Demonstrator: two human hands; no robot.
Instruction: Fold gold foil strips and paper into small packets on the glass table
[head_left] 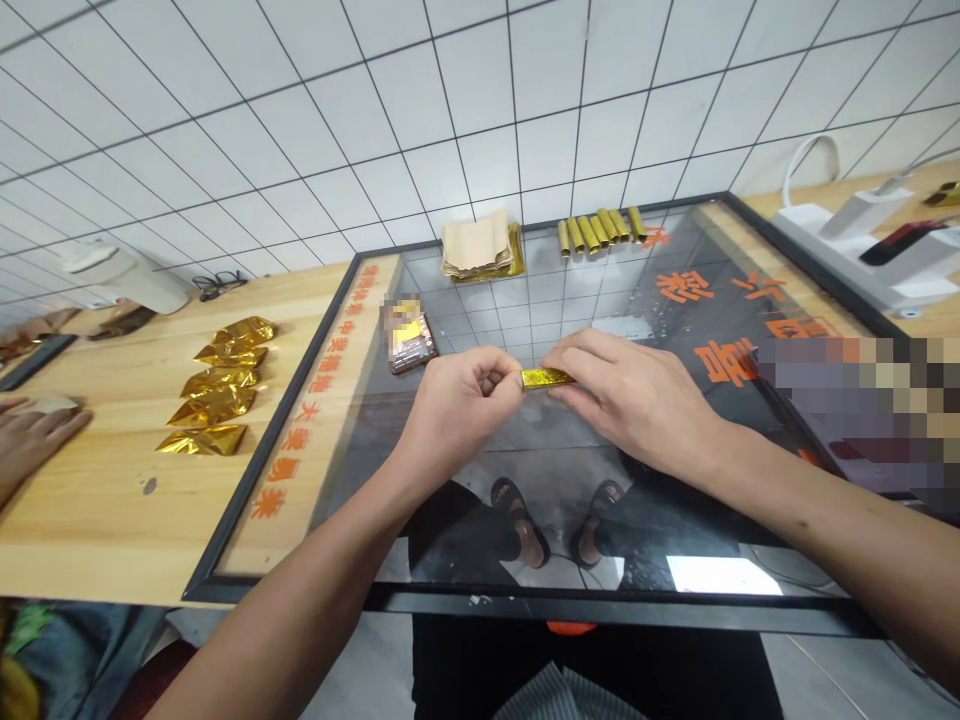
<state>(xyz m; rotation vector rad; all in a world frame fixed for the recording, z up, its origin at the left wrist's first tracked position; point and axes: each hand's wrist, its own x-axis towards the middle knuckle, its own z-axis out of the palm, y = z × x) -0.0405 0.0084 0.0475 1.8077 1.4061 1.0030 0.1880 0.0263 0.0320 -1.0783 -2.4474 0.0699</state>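
Note:
My left hand [457, 410] and my right hand [626, 395] meet over the glass panel [271, 437], both pinching a small gold foil strip [546, 378] between the fingers. The left hand's curled fingers hide one end of the strip. Just beyond the left hand lies a small dark packet with gold foil [412, 342], partly blurred. At the far edge of the panel stand a row of gold tubes [598, 230] and a stack of tan paper on gold foil [480, 250].
On the wooden table [97, 520] at left lie several gold foil packets [214, 388], near a co-worker's hand [34, 435]. A white power strip [847, 240] sits at the back right. A pixelated patch [862, 415] covers the panel's right side.

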